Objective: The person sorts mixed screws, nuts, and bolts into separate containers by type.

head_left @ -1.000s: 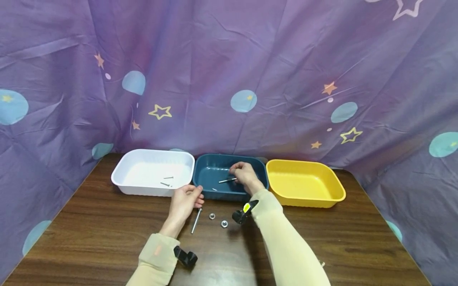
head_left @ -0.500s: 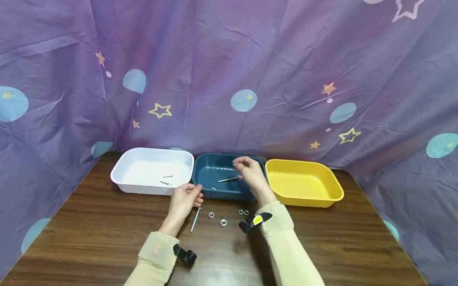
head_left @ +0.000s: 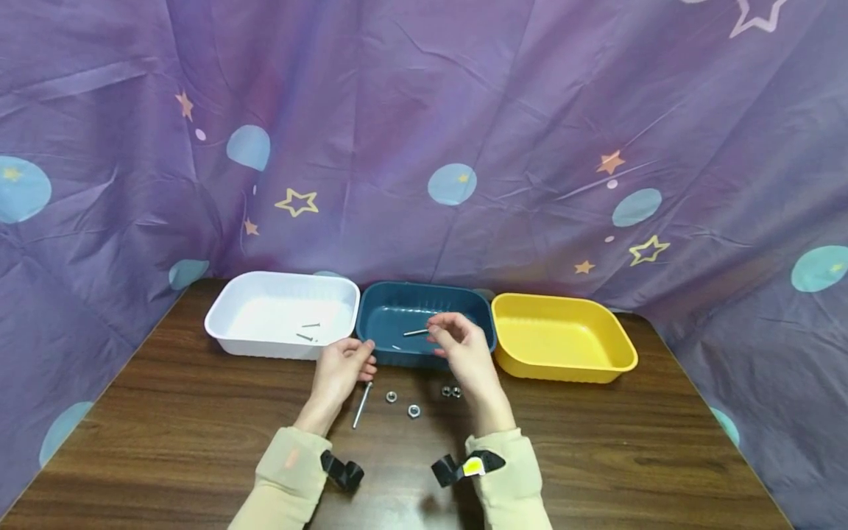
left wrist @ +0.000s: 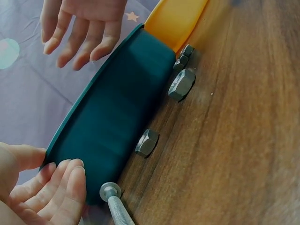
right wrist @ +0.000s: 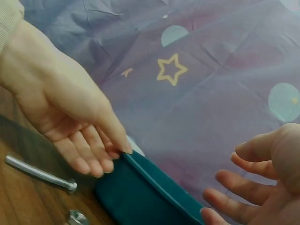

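My left hand (head_left: 339,372) pinches the near left corner of the dark teal bin (head_left: 404,359), thumb on the rim and fingers against the outer wall. Over that bin's near right side hovers my right hand (head_left: 467,353), its fingers loosely bent with nothing between them. Inside the bin a metal bolt (head_left: 416,333) lies partly behind the right fingers, with a thin small piece (head_left: 396,347) near it. On the table below my left hand rests a long bolt (head_left: 361,406). A hex nut (left wrist: 147,143) and a larger hex nut (left wrist: 182,85) sit beside the bin's wall.
A white bin (head_left: 265,346) with a few small screws (head_left: 305,337) stands left of the teal one. To the right is a yellow bin (head_left: 563,372). Two touching nuts (head_left: 451,391) lie on the wooden table (head_left: 199,434). A purple curtain (head_left: 424,132) hangs behind.
My right hand has drawn back from inside the teal bin toward me, its fingers loosening. The two touching nuts have come into view beneath it. The left hand keeps its place.
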Tool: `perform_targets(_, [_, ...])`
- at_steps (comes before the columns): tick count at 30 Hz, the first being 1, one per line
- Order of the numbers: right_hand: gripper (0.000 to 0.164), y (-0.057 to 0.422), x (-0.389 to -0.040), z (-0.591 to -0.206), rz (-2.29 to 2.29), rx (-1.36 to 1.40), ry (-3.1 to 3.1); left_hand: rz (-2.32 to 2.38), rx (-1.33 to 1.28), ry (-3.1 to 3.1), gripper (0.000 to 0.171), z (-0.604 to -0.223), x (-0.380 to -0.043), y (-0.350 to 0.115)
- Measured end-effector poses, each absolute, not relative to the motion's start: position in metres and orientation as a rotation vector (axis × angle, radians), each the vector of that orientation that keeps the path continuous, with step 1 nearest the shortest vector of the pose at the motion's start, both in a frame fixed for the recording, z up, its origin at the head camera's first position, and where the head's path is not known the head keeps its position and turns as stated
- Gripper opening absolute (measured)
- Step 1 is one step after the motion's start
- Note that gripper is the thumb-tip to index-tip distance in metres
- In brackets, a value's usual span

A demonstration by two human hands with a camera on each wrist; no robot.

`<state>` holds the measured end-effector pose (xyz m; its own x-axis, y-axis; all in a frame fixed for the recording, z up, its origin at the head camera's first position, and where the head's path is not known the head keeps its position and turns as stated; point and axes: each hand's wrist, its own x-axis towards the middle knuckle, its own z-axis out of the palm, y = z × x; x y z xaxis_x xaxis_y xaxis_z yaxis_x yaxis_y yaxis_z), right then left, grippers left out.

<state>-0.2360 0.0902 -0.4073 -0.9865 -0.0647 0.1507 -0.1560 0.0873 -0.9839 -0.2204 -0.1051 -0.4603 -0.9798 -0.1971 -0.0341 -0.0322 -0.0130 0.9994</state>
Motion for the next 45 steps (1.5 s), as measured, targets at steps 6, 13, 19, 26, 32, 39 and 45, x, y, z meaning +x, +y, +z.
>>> perform_targets(6, [0.018, 0.077, -0.224, -0.413, 2.091, 0.291, -2.265, -2.142, 0.230, -2.111, 0.023, -0.458, -0.220, -0.108])
perform_targets(13, [0.014, 0.059, -0.214, -0.429, 1.964, 0.500, -2.376, -2.125, 0.225, -2.141, 0.023, -0.459, -0.220, -0.111])
perform_targets(19, [0.012, 0.051, -0.213, -0.444, 1.586, 0.634, -2.568, -2.075, 0.243, -2.183, 0.022, -0.460, -0.221, -0.115])
perform_targets(26, [0.012, 0.048, -0.215, -0.456, 1.352, 0.675, -2.674, -2.083, 0.237, -2.187, 0.022, -0.456, -0.221, -0.116])
perform_targets(32, [0.015, 0.044, -0.220, -0.463, 1.235, 0.788, -2.750, -2.116, 0.242, -2.162, 0.020, -0.457, -0.223, -0.115])
perform_targets(39, [0.022, 0.041, -0.222, -0.467, 1.002, 0.969, -2.781, -2.147, 0.235, -2.150, 0.022, -0.456, -0.222, -0.115])
perform_targets(45, [0.023, 0.041, -0.221, -0.469, 0.938, 1.002, -2.826, -2.130, 0.228, -2.153, 0.024, -0.457, -0.222, -0.114])
